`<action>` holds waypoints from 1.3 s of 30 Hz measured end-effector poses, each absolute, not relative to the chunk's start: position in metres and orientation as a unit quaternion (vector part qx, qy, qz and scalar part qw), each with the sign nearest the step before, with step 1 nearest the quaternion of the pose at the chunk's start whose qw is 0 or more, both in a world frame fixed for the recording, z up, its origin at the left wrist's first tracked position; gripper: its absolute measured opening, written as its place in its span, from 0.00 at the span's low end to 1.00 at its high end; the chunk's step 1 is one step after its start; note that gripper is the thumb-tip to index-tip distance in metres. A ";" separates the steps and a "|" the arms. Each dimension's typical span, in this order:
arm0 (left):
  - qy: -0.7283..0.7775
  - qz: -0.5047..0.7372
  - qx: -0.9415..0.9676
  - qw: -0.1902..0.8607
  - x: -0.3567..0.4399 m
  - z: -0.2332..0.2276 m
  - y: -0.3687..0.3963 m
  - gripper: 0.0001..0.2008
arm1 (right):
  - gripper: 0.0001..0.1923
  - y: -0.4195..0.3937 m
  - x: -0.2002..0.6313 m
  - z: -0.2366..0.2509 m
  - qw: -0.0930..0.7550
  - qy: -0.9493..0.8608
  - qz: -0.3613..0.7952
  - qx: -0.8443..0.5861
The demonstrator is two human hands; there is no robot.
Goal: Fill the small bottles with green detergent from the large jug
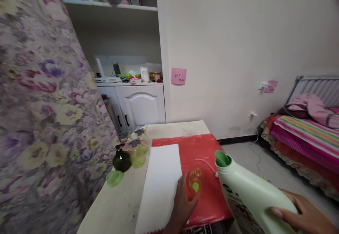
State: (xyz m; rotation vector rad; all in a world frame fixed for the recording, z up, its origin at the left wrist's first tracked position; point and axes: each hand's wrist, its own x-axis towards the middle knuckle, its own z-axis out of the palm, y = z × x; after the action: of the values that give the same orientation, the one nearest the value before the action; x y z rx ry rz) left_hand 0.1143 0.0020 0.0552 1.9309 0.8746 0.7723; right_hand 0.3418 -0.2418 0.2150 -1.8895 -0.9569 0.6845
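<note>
My left hand (182, 203) is beside a small clear orange-tinted bottle (196, 177), with thumb and fingers apart in a curve at its near left side. Whether it touches the bottle I cannot tell. A little yellow-green liquid shows in the bottle, whose top has no cap. My right hand (304, 211) grips a large pale green jug (254, 191), tilted with its uncapped green spout toward the small bottle. Between them on the red sheet lies a pump head with a thin pink tube (206, 163).
A white sheet (164, 177) and a red sheet (212, 205) cover part of the table. At the left stand a dark green pump bottle (122, 159), a yellow-green pump bottle (137, 156) and a green cap (114, 178). A floral curtain (50, 103) hangs left; a bed (304, 131) stands right.
</note>
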 end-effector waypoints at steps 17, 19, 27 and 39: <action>0.385 0.304 0.773 0.401 0.147 0.031 0.003 0.41 | 0.21 -0.227 0.349 0.213 0.419 -0.415 0.352 -0.727; 0.383 0.309 0.775 0.397 0.145 0.032 0.002 0.41 | 0.20 -0.224 0.348 0.213 0.416 -0.416 0.353 -0.727; 0.373 0.334 0.785 0.365 0.145 0.028 0.000 0.39 | 0.27 -0.215 0.347 0.216 0.372 -0.436 0.405 -0.712; 0.377 0.335 0.771 0.390 0.146 0.021 0.003 0.42 | 0.26 -0.202 0.346 0.235 0.294 -0.460 0.359 -0.757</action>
State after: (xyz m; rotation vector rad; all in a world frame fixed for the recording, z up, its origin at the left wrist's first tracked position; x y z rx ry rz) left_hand 0.1458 0.0035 0.0206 1.9595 0.9571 0.8504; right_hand 0.3461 -0.2024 0.2350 -2.0159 -1.2244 0.9560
